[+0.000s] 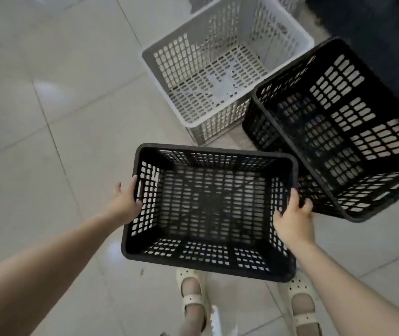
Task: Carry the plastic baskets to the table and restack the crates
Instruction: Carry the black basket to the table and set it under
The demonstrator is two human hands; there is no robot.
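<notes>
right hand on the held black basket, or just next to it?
Touching. The head view shows the right hand with fingers curled over the right rim of the held black basket; the left hand grips the opposite rim.

Matt black plastic, moulded into a grid of slots, for the held basket (208,212). Same matt black perforated plastic for the larger crate (353,132) just right of the held basket, rim smooth and slightly ribbed. Pale grey plastic, smooth with a faint sheen, pierced by oval holes, for the grey basket (220,69) beyond the held basket. Glossy, smooth pale tile on the floor (48,141), with soft light reflections and thin grout lines. Cream, matt, rubbery-looking foam plastic with round holes on the sandals (192,299) below the held basket.
</notes>
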